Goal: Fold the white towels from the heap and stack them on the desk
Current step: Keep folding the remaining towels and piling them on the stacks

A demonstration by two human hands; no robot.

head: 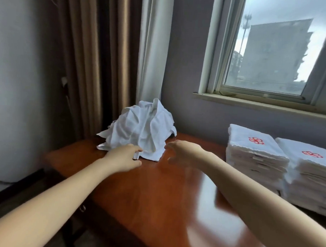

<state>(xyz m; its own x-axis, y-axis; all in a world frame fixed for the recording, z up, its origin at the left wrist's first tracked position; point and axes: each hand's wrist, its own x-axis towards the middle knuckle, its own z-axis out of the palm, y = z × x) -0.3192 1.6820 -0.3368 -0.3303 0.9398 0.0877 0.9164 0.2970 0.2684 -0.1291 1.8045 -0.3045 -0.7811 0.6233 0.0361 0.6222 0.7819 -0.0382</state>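
seemingly pinching a near corner of the heap (143, 126) with the left hand (123, 157) to free one towel (152, 153), spreading the empty right hand (183, 151) wide beside it.

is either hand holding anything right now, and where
The left hand pinches the towel heap at its near bottom edge; the right hand is open, holding nothing.
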